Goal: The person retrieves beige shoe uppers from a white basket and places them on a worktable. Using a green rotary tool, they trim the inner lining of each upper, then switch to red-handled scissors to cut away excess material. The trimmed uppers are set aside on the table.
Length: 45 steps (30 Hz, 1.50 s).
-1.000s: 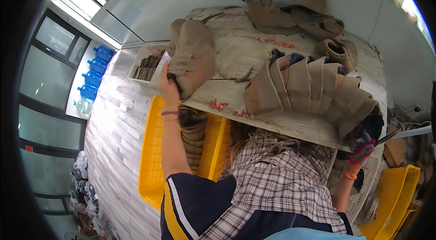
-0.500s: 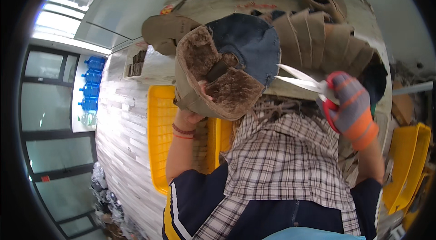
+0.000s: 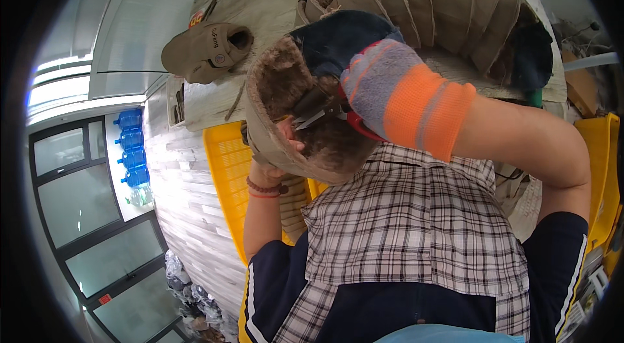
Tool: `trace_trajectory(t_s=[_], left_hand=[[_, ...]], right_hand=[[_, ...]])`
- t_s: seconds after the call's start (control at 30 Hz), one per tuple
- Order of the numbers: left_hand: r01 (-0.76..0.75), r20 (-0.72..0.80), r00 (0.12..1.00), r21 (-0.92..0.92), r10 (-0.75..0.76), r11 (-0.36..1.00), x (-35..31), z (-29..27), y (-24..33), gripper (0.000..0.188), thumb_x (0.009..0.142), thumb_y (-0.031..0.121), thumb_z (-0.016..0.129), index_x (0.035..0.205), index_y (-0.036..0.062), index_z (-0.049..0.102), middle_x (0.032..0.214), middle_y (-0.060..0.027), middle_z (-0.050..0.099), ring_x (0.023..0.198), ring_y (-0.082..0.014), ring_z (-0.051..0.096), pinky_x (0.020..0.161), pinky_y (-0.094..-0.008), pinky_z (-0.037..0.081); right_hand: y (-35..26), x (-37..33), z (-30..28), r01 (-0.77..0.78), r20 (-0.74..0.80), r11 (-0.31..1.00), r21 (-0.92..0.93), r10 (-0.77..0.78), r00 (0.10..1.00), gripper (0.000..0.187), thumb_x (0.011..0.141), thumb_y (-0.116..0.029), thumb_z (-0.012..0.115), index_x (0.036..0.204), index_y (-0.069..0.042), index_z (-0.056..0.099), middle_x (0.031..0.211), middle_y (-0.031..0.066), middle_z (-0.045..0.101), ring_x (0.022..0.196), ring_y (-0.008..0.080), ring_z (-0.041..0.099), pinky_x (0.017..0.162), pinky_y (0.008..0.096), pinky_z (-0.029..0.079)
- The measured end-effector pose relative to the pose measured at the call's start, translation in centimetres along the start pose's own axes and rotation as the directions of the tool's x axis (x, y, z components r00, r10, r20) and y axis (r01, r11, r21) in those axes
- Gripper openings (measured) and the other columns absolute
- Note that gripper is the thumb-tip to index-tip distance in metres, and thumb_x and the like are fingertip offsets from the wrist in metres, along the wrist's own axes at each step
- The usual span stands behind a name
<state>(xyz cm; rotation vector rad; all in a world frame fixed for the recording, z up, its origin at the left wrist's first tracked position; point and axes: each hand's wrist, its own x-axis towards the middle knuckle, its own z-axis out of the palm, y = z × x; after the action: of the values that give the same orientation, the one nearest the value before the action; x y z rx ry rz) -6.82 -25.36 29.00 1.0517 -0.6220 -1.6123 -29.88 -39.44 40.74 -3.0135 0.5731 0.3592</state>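
Right grip: the right hand (image 3: 374,86), in a grey and orange glove, was closed on red-handled snips (image 3: 325,112), blades pointing into the slipper (image 3: 305,106).
Left grip: the left hand (image 3: 276,161) held the slipper from below, a thumb showing over its tan rim; the fingers were hidden behind it.
Slipper: held up close to the camera, between the two hands, above the checked apron (image 3: 409,226); fleece lining faced the camera, dark blue upper behind.
Snips: tips touched the fleece inside the opening.
Wrist: bead and cord bands (image 3: 263,188) sat on the left wrist.
Desk: the desk (image 3: 273,12) lay beyond the hands, worn and pale.
On desk: one tan slipper (image 3: 208,50) lay alone at left; a fanned stack of tan slippers (image 3: 448,5) lay at right, just behind the glove.
Crates: a yellow crate (image 3: 224,167) stood by the left arm, another (image 3: 601,167) at the right edge.
Far left: blue water bottles (image 3: 130,148) stood by the glass wall.
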Motion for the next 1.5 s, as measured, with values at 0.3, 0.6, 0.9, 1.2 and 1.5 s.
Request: trace_trajectory(t_s=[0.3,0.6,0.9,1.2,1.5], left_hand=[[0.037,0.044,0.998,0.128,-0.043,0.991,0.4,0.2,0.2,0.067,0.071,0.002,0.066,0.131,-0.0056,0.039,0.124,-0.0070,0.049,0.099,-0.0072,0.050,0.080,-0.0212,0.043],[0.068,-0.153,0.982,-0.264,-0.111,0.962,-1.3,-9.5,-2.9,0.070,0.067,-0.002,0.060,0.133,-0.0035,0.037,0.136,-0.0165,0.042,0.124,-0.0254,0.042,0.102,-0.0311,0.037],[0.122,0.073,0.991,-0.222,-0.109,0.967,-0.3,2.4,2.2,0.073,0.062,-0.005,0.055,0.133,-0.0059,0.037,0.137,-0.0159,0.042,0.127,-0.0270,0.039,0.110,-0.0344,0.025],[0.067,0.082,0.994,0.068,-0.072,0.995,-1.0,0.7,1.3,0.064,0.069,-0.001,0.058,0.130,-0.0068,0.040,0.135,-0.0143,0.044,0.124,-0.0263,0.041,0.107,-0.0326,0.030],[-0.029,0.193,0.981,0.167,-0.004,0.986,0.3,4.6,2.3,0.049,0.079,0.008,0.063,0.125,0.0003,0.050,0.125,-0.0108,0.055,0.117,-0.0249,0.049,0.101,-0.0320,0.037]], right_hand=[[0.2,0.3,-1.6,0.069,0.011,0.995,0.071,-0.070,0.997,0.021,0.064,-0.023,0.072,0.079,-0.010,0.068,0.072,0.0041,0.063,0.068,0.0195,0.064,0.056,0.0309,0.050],[2.4,-1.2,-1.7,-0.142,-0.263,0.974,-0.175,0.092,0.960,0.035,0.070,-0.033,0.070,0.095,-0.009,0.064,0.082,0.0049,0.062,0.077,0.0197,0.062,0.068,0.0317,0.049],[4.6,2.0,1.3,-0.060,-0.728,0.966,-0.251,-0.148,0.670,0.012,0.070,-0.019,0.070,0.079,-0.013,0.067,0.074,0.0028,0.063,0.069,0.0192,0.063,0.061,0.0300,0.051],[3.9,1.0,0.5,-0.050,-0.685,0.979,-0.198,-0.102,0.722,0.015,0.069,-0.022,0.070,0.081,-0.013,0.067,0.073,0.0036,0.063,0.073,0.0201,0.063,0.062,0.0302,0.050],[2.7,-7.3,0.3,0.038,-0.239,0.309,0.950,0.643,0.728,0.044,0.065,-0.032,0.082,0.094,-0.006,0.060,0.079,0.0031,0.061,0.073,0.0102,0.057,0.067,0.0281,0.049]])
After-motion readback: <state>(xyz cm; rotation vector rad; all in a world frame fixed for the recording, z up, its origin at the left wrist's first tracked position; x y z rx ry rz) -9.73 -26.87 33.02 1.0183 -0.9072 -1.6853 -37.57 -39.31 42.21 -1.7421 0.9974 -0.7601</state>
